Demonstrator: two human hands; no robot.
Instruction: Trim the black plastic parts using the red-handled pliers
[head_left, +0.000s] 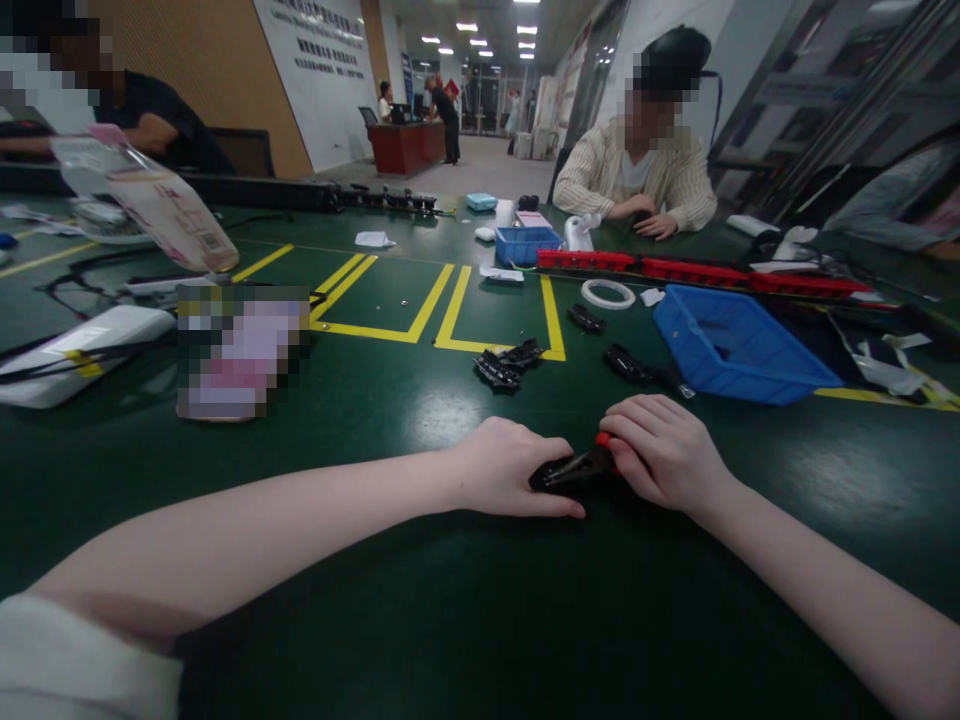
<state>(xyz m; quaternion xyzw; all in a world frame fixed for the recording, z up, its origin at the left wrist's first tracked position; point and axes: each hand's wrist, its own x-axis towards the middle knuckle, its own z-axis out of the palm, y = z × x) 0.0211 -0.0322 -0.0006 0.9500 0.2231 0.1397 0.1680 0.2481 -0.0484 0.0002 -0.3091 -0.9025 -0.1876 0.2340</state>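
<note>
My left hand (517,470) is closed round one end of a black part (559,472) with a shiny strip along it, just above the table. The thumb stretches out below the part. Close on the right, my right hand (667,455) has its fingers curled round a small red piece (603,440) at the part's other end. Whether the red piece belongs to the black part or is a separate tool, I cannot tell. Beyond my hands lie similar black parts (496,370), and another black part (628,364) near a blue bin (739,350).
A phone (244,360) and a white power bank (90,350) with cables lie left, near a leaning bottle (172,215). A tape roll (607,293), a smaller blue bin (525,244) and a red strip (697,272) lie ahead. A person (637,170) sits opposite.
</note>
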